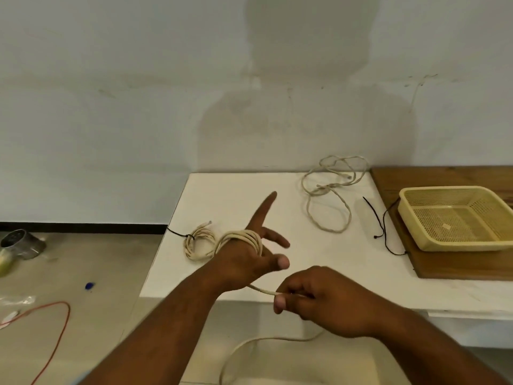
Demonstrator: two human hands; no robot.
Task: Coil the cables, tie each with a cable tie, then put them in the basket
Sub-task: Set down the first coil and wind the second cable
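A beige cable (249, 238) is wound in several turns around my left hand (249, 257), whose fingers are spread above the white table (230, 195). My right hand (322, 301) pinches the same cable's free length near the table's front edge; the rest hangs in a loop (249, 345) below the table. A coiled beige cable (198, 241) bound with a black cable tie lies just left of my left hand. A loose, uncoiled beige cable (330, 190) lies at the back of the table. Black cable ties (374, 215) lie to its right. The yellow mesh basket (410, 215) stands empty on the right.
The basket rests on a wooden board (455, 268) at the table's right. On the floor to the left lie an orange cord (55, 329), a metal object (20, 243) and small bits. A wall stands right behind the table.
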